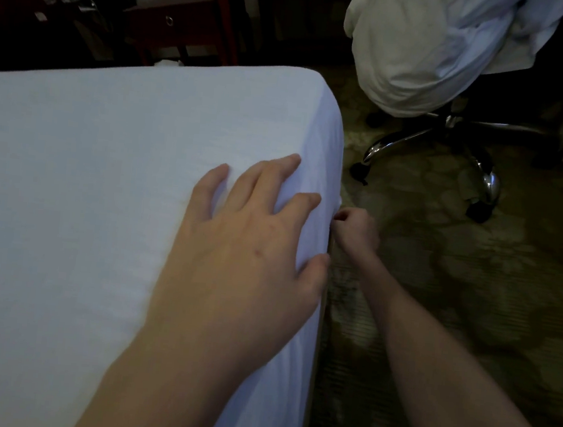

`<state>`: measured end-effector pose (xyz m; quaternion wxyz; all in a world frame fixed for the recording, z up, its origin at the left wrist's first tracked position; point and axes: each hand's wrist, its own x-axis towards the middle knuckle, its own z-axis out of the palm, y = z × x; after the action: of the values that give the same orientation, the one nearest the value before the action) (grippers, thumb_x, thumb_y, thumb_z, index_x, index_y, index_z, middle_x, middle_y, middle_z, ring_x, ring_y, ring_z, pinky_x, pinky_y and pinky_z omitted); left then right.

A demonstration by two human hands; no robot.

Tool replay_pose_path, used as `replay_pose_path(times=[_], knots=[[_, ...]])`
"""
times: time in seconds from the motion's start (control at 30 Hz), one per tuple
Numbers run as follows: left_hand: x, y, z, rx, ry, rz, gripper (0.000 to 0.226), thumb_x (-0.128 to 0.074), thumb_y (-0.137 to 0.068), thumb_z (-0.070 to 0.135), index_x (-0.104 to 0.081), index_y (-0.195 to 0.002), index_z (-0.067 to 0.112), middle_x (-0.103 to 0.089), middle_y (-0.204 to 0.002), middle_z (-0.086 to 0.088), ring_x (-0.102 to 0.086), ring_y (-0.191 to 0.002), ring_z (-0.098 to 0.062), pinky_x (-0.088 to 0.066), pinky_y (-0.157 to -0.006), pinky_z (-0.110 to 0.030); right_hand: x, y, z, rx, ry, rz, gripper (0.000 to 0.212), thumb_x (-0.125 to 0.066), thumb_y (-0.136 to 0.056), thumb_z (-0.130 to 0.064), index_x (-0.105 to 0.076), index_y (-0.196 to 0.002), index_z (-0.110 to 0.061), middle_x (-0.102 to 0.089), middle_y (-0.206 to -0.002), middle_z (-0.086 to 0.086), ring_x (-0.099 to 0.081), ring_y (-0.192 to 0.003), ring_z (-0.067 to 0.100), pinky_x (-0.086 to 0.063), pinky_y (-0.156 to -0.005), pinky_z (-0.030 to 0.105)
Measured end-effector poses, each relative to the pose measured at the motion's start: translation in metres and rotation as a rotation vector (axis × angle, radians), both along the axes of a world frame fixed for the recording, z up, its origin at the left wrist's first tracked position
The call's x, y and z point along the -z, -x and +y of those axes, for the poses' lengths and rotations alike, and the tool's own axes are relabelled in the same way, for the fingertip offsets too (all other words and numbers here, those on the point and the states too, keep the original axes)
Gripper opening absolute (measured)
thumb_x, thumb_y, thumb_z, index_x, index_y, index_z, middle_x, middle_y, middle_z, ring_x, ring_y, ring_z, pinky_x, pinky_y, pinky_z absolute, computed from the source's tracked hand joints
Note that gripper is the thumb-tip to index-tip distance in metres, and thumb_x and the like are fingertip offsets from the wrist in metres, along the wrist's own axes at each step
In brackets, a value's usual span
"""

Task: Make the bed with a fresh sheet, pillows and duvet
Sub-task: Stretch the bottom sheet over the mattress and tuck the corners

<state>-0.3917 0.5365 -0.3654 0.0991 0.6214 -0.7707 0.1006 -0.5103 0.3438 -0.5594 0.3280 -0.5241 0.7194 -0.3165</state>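
A white sheet lies smooth and tight over the mattress, wrapped round the far right corner. My left hand rests flat on top of it near the right edge, fingers spread. Lower down beside the mattress, my right hand is curled and pinches the sheet's hem at the side of the bed. A heap of white bedding sits piled on an office chair at the top right.
The office chair's chrome star base with black castors stands on patterned carpet right of the bed. A dark red wooden desk with a drawer stands beyond the bed's far edge, with dark items on the floor beside it.
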Motion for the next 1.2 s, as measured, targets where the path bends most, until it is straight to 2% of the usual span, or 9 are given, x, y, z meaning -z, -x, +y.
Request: replay_pose_path(times=[0.07,0.27,0.37,0.5,0.67,0.9,1.0,1.1,1.2], knots=[[0.002,0.001,-0.001,0.000,0.016,-0.020,0.050,-0.047,-0.078,0.049,-0.063,-0.121,0.028,-0.050,-0.140,-0.001,-0.046,-0.130,-0.017,-0.029,-0.111,-0.051,-0.001,-0.008,-0.002,0.048,0.016,0.092,0.020,-0.059,-0.087,-0.034,-0.064,-0.091,-0.015,-0.067,-0.096,0.008,-0.064,-0.089,0.029,-0.050,-0.070,0.034],[0.006,0.003,-0.001,0.021,0.096,-0.073,0.051,-0.042,-0.077,0.047,-0.067,-0.115,0.024,-0.056,-0.136,-0.007,-0.054,-0.125,-0.024,-0.037,-0.104,-0.057,0.002,-0.026,0.005,0.173,0.072,-0.278,0.022,-0.048,-0.086,-0.036,-0.057,-0.081,-0.017,-0.066,-0.097,0.011,-0.064,-0.090,0.030,-0.055,-0.081,0.047],[0.006,0.003,-0.001,0.024,0.118,-0.094,0.053,-0.036,-0.078,0.048,-0.068,-0.113,0.024,-0.058,-0.134,-0.007,-0.056,-0.122,-0.024,-0.039,-0.101,-0.059,0.003,-0.025,-0.003,0.221,-0.001,-0.282,0.019,-0.054,-0.090,-0.029,-0.050,-0.074,-0.020,-0.066,-0.100,0.014,-0.064,-0.091,0.032,-0.054,-0.083,0.048],[0.005,-0.004,0.001,0.012,0.063,-0.052,0.053,-0.036,-0.080,0.051,-0.064,-0.119,0.029,-0.051,-0.141,-0.001,-0.048,-0.129,-0.017,-0.033,-0.109,-0.050,0.005,-0.014,-0.005,0.195,-0.117,-0.154,0.031,-0.054,-0.094,-0.036,-0.063,-0.100,-0.007,-0.065,-0.107,0.011,-0.063,-0.098,0.032,-0.053,-0.085,0.039],[-0.002,-0.007,0.000,0.011,-0.018,-0.021,0.059,-0.030,-0.079,0.057,-0.055,-0.127,0.036,-0.038,-0.149,0.006,-0.036,-0.136,-0.011,-0.012,-0.114,-0.038,0.002,-0.009,0.056,0.108,-0.095,-0.167,0.036,-0.057,-0.093,-0.032,-0.055,-0.113,-0.003,-0.049,-0.121,0.014,-0.055,-0.105,0.031,-0.049,-0.090,0.043],[-0.018,0.001,0.005,0.009,-0.140,-0.037,0.052,-0.034,-0.092,0.056,-0.040,-0.140,0.037,-0.015,-0.157,0.008,-0.015,-0.143,-0.008,-0.001,-0.117,-0.033,-0.014,0.016,0.236,-0.126,-0.350,-0.235,0.016,-0.062,-0.091,-0.019,-0.067,-0.105,-0.013,-0.068,-0.104,0.004,-0.063,-0.093,0.015,-0.051,-0.084,0.026],[-0.023,0.008,0.017,0.027,-0.122,-0.025,0.045,-0.044,-0.096,0.043,-0.046,-0.138,0.028,-0.026,-0.154,0.001,-0.024,-0.141,-0.016,-0.011,-0.115,-0.034,-0.056,0.060,0.300,-0.098,-0.303,-0.224,0.019,-0.067,-0.088,-0.030,-0.060,-0.072,-0.021,-0.059,-0.070,-0.006,-0.052,-0.062,0.003,-0.041,-0.057,0.010],[-0.030,0.024,0.056,0.082,-0.124,-0.082,0.045,-0.042,-0.097,0.043,-0.046,-0.138,0.026,-0.040,-0.146,0.001,-0.033,-0.137,-0.019,-0.018,-0.112,-0.035,-0.092,0.103,0.345,-0.071,-0.192,-0.091,0.043,-0.062,-0.090,-0.039,-0.048,-0.054,-0.020,-0.047,-0.056,-0.001,-0.044,-0.053,0.010,-0.040,-0.057,0.025],[-0.033,0.042,0.116,0.162,-0.151,-0.118,0.070,-0.016,-0.083,0.060,-0.053,-0.132,0.025,-0.051,-0.135,0.001,-0.044,-0.129,-0.020,-0.023,-0.109,-0.036,-0.125,0.127,0.382,-0.058,-0.117,-0.004,0.036,-0.051,-0.097,-0.035,-0.060,-0.065,-0.024,-0.054,-0.060,-0.007,-0.051,-0.058,0.009,-0.043,-0.063,0.029]])
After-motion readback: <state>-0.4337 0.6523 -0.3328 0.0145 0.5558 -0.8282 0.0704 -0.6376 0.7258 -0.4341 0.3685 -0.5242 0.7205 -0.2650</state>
